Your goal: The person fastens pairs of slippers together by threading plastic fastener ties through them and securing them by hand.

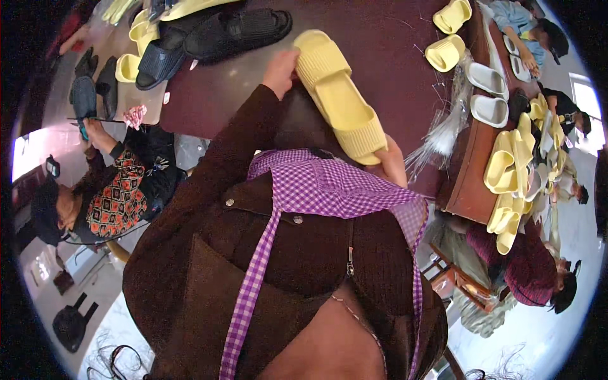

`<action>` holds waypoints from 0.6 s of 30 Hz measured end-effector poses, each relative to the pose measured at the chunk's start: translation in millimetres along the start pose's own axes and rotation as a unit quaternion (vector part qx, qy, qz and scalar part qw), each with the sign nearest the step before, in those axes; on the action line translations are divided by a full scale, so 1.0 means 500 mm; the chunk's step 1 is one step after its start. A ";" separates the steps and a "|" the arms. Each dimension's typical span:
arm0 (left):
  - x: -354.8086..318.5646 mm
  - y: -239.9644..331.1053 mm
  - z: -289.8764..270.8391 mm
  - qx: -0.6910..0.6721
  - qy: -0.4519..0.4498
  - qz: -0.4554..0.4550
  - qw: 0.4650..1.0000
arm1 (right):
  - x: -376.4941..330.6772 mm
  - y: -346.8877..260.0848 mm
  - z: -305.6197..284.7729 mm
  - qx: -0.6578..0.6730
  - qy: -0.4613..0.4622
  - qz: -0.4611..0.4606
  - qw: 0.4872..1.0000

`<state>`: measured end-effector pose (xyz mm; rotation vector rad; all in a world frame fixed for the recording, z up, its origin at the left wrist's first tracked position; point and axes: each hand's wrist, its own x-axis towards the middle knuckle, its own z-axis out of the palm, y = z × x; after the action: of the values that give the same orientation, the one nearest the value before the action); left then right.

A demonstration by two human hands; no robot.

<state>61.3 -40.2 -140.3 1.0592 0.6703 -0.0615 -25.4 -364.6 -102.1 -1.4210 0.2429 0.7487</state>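
Between my hands is a pair of yellow slide slippers (342, 101), seemingly laid together in opposite directions, with a ribbed strap at each end. My left hand (282, 71) grips the far end from its left side; its fingers are partly hidden. At the near end my right hand (393, 162) is closed on the edge, just beyond the purple checked apron (342, 193) I wear. The slippers slant from far left to near right over the dark red table (392, 38). Some black slippers (237, 33) lie to the left of my left hand.
More yellow slippers (444, 53) lie at the table's right edge, near a bundle of clear plastic strips (443, 142). White slippers (487, 79) and several yellow ones (500, 164) stand further right. A co-worker (120, 196) sits at left, another person (525, 266) at right.
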 end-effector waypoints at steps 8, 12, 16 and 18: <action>0.036 0.064 -0.049 0.070 -0.042 0.035 0.996 | -0.097 -0.107 -0.223 -0.215 0.119 -0.067 0.967; 0.073 0.023 -0.022 0.093 -0.091 0.005 0.991 | -0.064 -0.229 -0.236 -0.322 0.038 -0.036 0.945; 0.070 0.009 0.050 0.111 -0.181 -0.022 0.977 | 0.054 -0.301 -0.184 -0.462 0.012 -0.098 0.881; 0.057 0.006 0.067 0.118 -0.214 -0.030 0.969 | 0.116 -0.303 -0.119 -0.441 0.064 -0.236 0.863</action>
<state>101.5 -58.5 -142.7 1.2051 0.3069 -0.4196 125.2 -397.5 -24.3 -2.2888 -0.4067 0.3412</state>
